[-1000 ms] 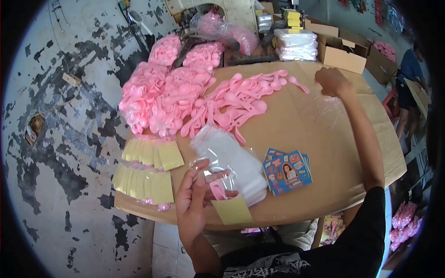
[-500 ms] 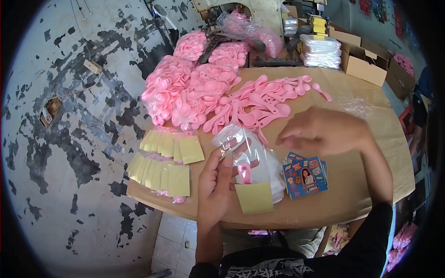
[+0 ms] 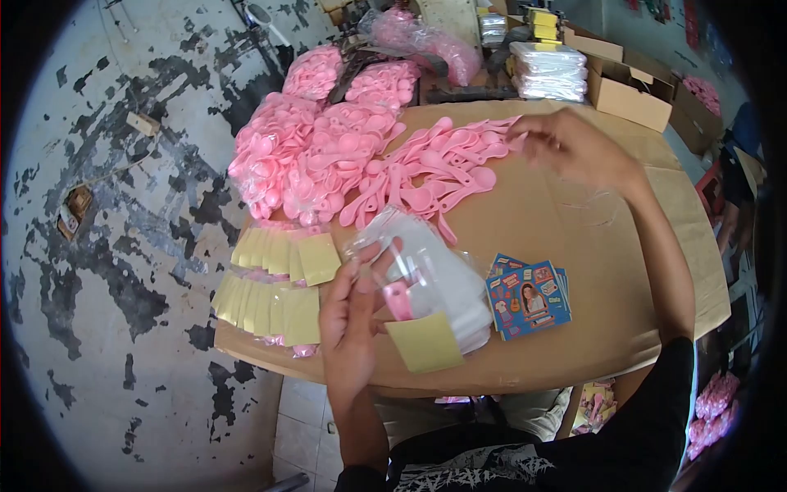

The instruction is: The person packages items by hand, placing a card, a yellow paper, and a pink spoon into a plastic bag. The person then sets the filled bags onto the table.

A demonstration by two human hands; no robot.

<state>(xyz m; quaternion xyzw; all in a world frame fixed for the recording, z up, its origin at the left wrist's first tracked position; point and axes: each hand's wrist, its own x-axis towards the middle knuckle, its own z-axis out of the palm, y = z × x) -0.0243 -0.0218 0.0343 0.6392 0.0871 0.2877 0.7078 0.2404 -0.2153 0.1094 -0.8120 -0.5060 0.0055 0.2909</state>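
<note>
Pinched between the thumb and fingers of my left hand [image 3: 348,324] is a clear plastic bag [image 3: 379,264]. A yellow card [image 3: 426,340] and a pink spoon [image 3: 398,301] show at its lower part. Beneath it lies a stack of clear bags [image 3: 467,295]. My right hand [image 3: 586,152], slightly blurred, hovers at the right end of the loose pink spoons [image 3: 443,168], its fingers loosely curled and apart, with nothing visible in them. Blue printed cards [image 3: 533,299] rest on the cardboard-covered table [image 3: 607,287], right of the bag stack.
Two rows of yellow-backed packets [image 3: 262,307] overlap at the table's left edge. Full bags of pink spoons [image 3: 328,148] are heaped at the back left. Wrapped clear bags [image 3: 549,74] and an opened carton [image 3: 631,94] stand at the back right. A peeling wall [image 3: 123,287] borders the left side.
My right hand has moved up and away, from above the printed cards to the spoon pile's right end. My left hand still holds the bag; the whole view has shifted slightly.
</note>
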